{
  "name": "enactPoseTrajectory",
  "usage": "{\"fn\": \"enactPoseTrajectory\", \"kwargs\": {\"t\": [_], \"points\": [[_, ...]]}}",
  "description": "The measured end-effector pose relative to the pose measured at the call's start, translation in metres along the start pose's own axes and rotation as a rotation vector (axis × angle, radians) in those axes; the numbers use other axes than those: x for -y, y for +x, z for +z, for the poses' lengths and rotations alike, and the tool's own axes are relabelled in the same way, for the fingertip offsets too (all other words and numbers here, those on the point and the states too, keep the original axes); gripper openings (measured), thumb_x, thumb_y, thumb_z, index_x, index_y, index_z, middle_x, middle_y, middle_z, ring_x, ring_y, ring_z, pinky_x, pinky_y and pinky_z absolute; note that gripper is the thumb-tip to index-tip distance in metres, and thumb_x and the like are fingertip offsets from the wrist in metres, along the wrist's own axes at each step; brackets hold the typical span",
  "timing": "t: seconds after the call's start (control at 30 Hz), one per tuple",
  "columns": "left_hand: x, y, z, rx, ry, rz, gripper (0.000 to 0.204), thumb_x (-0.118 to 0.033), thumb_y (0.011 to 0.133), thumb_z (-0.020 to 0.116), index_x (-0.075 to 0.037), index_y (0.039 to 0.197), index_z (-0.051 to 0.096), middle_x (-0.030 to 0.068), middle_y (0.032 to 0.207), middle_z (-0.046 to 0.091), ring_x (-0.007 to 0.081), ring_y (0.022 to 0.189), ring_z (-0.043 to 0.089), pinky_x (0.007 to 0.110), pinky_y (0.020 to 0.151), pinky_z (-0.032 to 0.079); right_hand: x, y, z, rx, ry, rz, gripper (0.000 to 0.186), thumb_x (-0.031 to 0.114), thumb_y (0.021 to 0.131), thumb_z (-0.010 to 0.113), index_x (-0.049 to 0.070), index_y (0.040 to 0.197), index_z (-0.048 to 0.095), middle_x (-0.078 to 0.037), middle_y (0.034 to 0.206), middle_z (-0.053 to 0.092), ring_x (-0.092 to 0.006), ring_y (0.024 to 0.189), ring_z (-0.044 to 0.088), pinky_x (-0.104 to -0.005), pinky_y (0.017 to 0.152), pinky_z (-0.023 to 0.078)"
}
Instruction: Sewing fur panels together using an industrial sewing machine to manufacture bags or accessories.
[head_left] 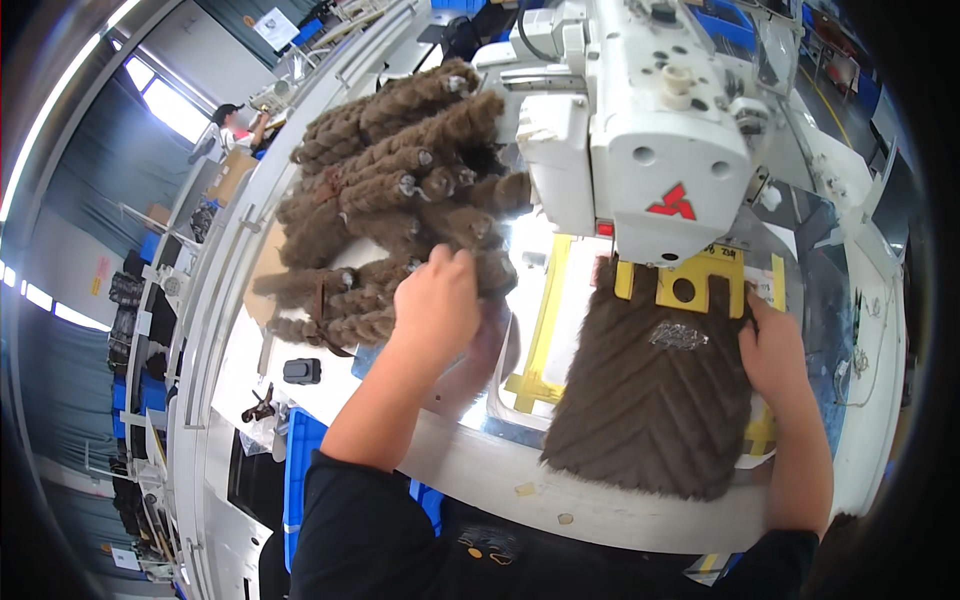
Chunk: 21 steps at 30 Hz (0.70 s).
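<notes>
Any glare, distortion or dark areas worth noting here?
In the head view, the windows are blown out white, edges bend toward the rim as fisheye distortion, the corners fall to black, and glints speckle the silvery patch on the brown fur panel.

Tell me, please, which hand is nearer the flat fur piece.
Right: the right hand touches the flat fur piece; the left hand is off left, at the fur rolls.

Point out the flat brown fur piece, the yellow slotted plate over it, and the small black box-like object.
Flat brown fur piece (650, 410), head view: grooved middle.
Yellow slotted plate (698, 271), head view: beside its round hole.
Black box-like object (302, 371), head view: top.
</notes>
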<state>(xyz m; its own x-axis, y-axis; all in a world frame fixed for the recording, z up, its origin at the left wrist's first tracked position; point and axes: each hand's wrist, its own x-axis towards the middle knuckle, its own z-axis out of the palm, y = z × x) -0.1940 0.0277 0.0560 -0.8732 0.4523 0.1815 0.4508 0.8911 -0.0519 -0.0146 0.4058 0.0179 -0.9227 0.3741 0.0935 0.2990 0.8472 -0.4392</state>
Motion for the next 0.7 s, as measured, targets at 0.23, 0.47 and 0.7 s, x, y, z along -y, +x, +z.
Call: {"fn": "enactPoseTrajectory", "kwargs": {"t": [0.23,0.47,0.7], "points": [[-0.011,-0.017,0.002,-0.064,-0.093,0.081,0.009,-0.005,0.084,0.059,-0.005,0.093,0.059,0.0164,0.095,0.066,0.0371,0.085,0.070,0.046,0.074,0.057,0.011,-0.005,-0.008,0.002,-0.092,0.011,0.045,0.010,0.090,0.059,-0.001,0.134,0.064,-0.030,0.103,0.070,-0.0479,0.093,0.067,-0.0533,0.083,0.055],[-0.116,-0.026,-0.038,-0.503,-0.410,0.592,0.032,-0.007,0.075,0.067,-0.006,0.107,0.068,0.0070,0.095,0.064,0.0278,0.095,0.062,0.042,0.086,0.046,0.080,-0.038,-0.068,0.243,0.529,-0.004,0.055,0.010,0.084,0.081,0.001,0.134,0.062,-0.013,0.126,0.067,-0.0244,0.088,0.071,-0.0406,0.076,0.058],[-0.121,0.001,-0.039,-0.334,-0.550,0.572,0.041,-0.012,0.073,0.076,-0.004,0.112,0.064,0.0126,0.094,0.063,0.0343,0.093,0.064,0.044,0.082,0.050,0.076,-0.041,-0.109,0.043,1.101,-0.063,0.025,-0.007,0.084,0.077,0.000,0.107,0.071,-0.004,0.091,0.074,-0.0088,0.073,0.068,-0.0236,0.064,0.056]]}}
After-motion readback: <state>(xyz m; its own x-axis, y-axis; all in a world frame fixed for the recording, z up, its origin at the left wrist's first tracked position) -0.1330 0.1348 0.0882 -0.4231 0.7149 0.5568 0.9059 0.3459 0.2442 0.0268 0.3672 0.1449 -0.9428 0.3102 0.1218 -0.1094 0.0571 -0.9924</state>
